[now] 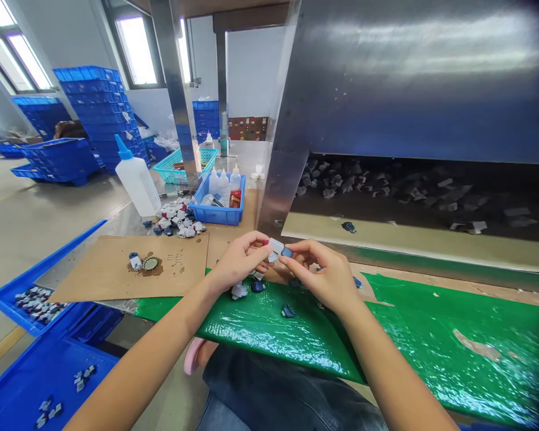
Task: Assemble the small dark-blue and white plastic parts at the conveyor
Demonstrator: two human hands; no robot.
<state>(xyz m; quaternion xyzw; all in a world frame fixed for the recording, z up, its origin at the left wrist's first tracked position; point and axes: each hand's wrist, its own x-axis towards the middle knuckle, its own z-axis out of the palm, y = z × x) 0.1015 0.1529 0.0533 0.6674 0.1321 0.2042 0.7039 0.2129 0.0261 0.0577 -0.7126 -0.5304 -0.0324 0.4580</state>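
Observation:
Over the near edge of the bench, my left hand [240, 257] pinches a small white plastic piece [276, 246] with a bit of red at its left end. From the other side, my right hand [326, 269] grips the small dark-blue part [287, 252] at the right end of that piece. Whether the two are joined cannot be seen. Below my hands, a pale grey piece [239, 291] and dark-blue pieces [288, 311] lie on the green covering [269, 326]. More pieces are partly hidden behind my fingers.
A brown cardboard sheet [85, 269] carries a bottle cap [150, 263] in a wet stain. Behind it stand a white bottle [137, 182], a pile of pieces [177, 216] and a blue basket [215, 214]. A metal hopper [422, 90] rises at right; blue trays [22, 383] lie low left.

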